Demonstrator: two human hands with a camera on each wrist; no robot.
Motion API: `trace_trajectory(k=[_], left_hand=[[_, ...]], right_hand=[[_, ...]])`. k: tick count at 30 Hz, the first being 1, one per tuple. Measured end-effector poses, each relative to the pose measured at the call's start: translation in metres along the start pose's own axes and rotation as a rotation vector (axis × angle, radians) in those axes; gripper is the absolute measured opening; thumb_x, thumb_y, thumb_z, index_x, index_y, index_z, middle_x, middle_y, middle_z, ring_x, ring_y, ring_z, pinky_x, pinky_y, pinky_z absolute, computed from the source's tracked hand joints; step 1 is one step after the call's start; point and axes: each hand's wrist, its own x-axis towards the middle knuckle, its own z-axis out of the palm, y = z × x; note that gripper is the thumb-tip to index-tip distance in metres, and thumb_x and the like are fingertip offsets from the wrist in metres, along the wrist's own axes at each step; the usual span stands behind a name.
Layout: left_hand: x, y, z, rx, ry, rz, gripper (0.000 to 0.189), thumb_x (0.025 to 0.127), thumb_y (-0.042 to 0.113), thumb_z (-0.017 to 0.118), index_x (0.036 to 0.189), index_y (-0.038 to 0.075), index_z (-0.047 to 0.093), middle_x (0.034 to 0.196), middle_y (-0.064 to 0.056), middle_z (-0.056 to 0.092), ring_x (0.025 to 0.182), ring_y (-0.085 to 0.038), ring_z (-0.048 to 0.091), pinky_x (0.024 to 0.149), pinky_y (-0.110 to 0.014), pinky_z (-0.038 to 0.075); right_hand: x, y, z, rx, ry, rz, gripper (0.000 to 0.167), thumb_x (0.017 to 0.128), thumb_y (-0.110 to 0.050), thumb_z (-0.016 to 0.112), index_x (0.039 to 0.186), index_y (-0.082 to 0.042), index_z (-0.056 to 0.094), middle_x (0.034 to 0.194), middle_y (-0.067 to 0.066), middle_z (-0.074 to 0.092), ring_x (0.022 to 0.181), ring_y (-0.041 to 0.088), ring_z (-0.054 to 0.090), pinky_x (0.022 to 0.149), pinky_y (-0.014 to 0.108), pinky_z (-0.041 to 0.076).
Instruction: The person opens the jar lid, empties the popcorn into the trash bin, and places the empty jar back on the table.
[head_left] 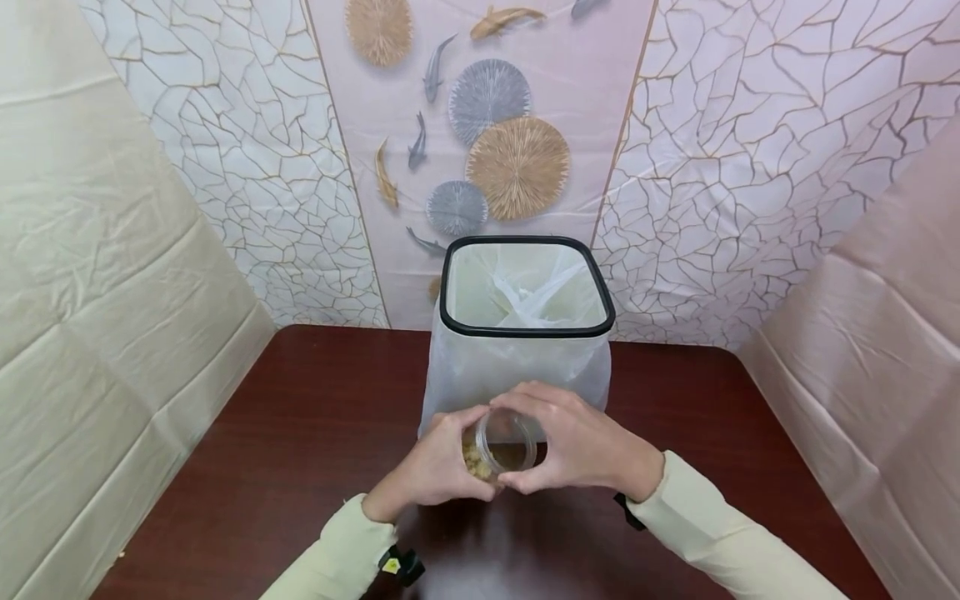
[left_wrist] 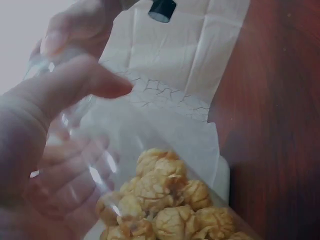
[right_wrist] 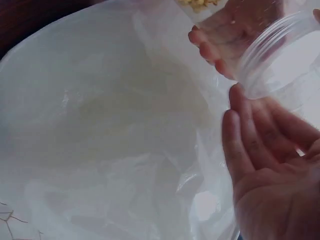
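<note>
A clear jar [left_wrist: 132, 132] of caramel-coated popcorn [left_wrist: 165, 195] is between both hands, tilted, in front of a bin. My left hand [head_left: 437, 460] grips the jar's body, thumb on the near side. With fingers and thumb curled, my right hand [head_left: 573, 437] holds the clear round end [head_left: 531, 454] of the jar. In the right wrist view, threads ring this clear end [right_wrist: 250, 62]; whether a lid covers it I cannot tell. The popcorn lies in the part by the left hand.
A pale bin with a black rim [head_left: 527, 332], lined with a translucent bag [head_left: 517, 362], stands right behind the hands on the dark red table [head_left: 315, 467]. Patterned cloth [head_left: 247, 167] hangs behind; beige cloth walls [head_left: 97, 317] flank both sides.
</note>
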Motion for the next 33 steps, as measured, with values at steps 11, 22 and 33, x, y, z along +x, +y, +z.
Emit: trace_trajectory(k=[11, 22, 33], left_hand=[[-0.001, 0.003, 0.012, 0.181, 0.240, -0.077, 0.074, 0.056, 0.021, 0.094, 0.126, 0.013, 0.070, 0.107, -0.001, 0.077, 0.091, -0.012, 0.070, 0.080, -0.025, 0.058], [-0.002, 0.006, 0.008, 0.223, 0.219, -0.004, 0.074, 0.055, 0.024, 0.095, 0.123, 0.009, 0.070, 0.108, -0.001, 0.077, 0.089, -0.014, 0.072, 0.080, -0.027, 0.060], [-0.004, 0.002, -0.006, 0.014, -0.039, 0.026, 0.071, 0.059, 0.022, 0.094, 0.125, 0.017, 0.069, 0.103, 0.002, 0.078, 0.088, -0.009, 0.072, 0.079, -0.019, 0.057]], right_hand=[[-0.003, 0.003, 0.011, -0.025, 0.046, 0.206, 0.070, 0.077, -0.060, 0.087, 0.120, -0.007, 0.071, 0.101, -0.004, 0.069, 0.085, 0.007, 0.064, 0.073, 0.022, 0.055], [-0.002, 0.010, 0.023, 0.038, 0.108, 0.129, 0.054, 0.073, -0.049, 0.089, 0.108, -0.011, 0.072, 0.088, -0.007, 0.063, 0.078, 0.004, 0.057, 0.066, 0.020, 0.051], [0.005, 0.010, 0.020, 0.018, 0.116, -0.183, 0.064, 0.063, -0.043, 0.095, 0.113, -0.012, 0.073, 0.098, -0.003, 0.066, 0.084, 0.007, 0.063, 0.076, 0.015, 0.054]])
